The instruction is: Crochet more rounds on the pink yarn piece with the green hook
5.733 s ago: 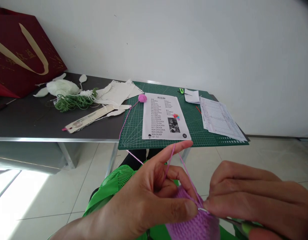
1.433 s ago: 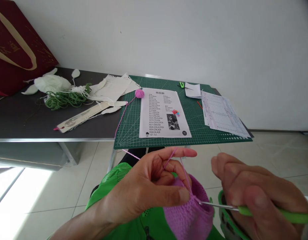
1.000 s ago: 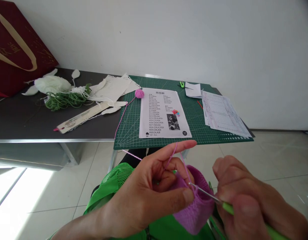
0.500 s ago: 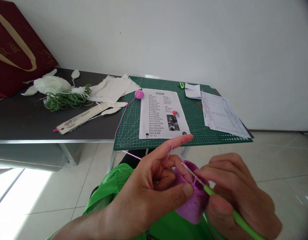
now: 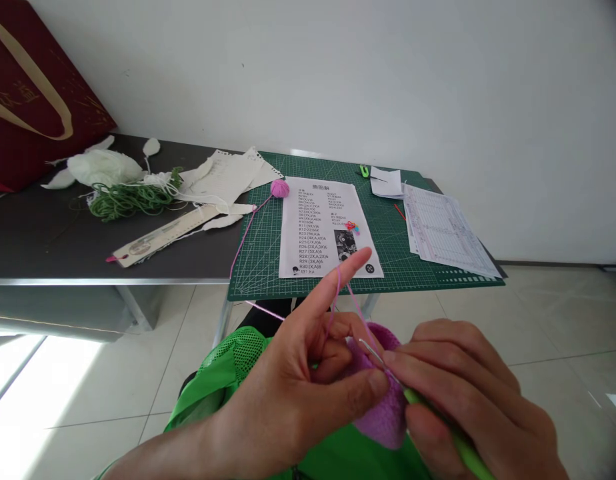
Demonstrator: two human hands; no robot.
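I see left hand [image 5: 293, 393] closed on lilac crochet piece [image 5: 383, 417], pink yarn [image 5: 357, 307] running over raised index finger. Right hand [image 5: 463, 400] grips green crochet hook [image 5: 433, 420], shaft slanting up-left, tip at piece's upper edge, between hands.

The crochet hook [image 5: 431, 423] has swung left, tip apparently over the purple crochet [image 5: 383, 420].

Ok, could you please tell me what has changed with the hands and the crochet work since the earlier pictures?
The right hand has moved in to the left, swinging the crochet hook from nearly level to tilted, its tip now at the top of the purple crochet piece, which sits higher in the left hand. Nothing was let go. The pink yarn ball and printed pattern sheet stayed on the cutting mat.
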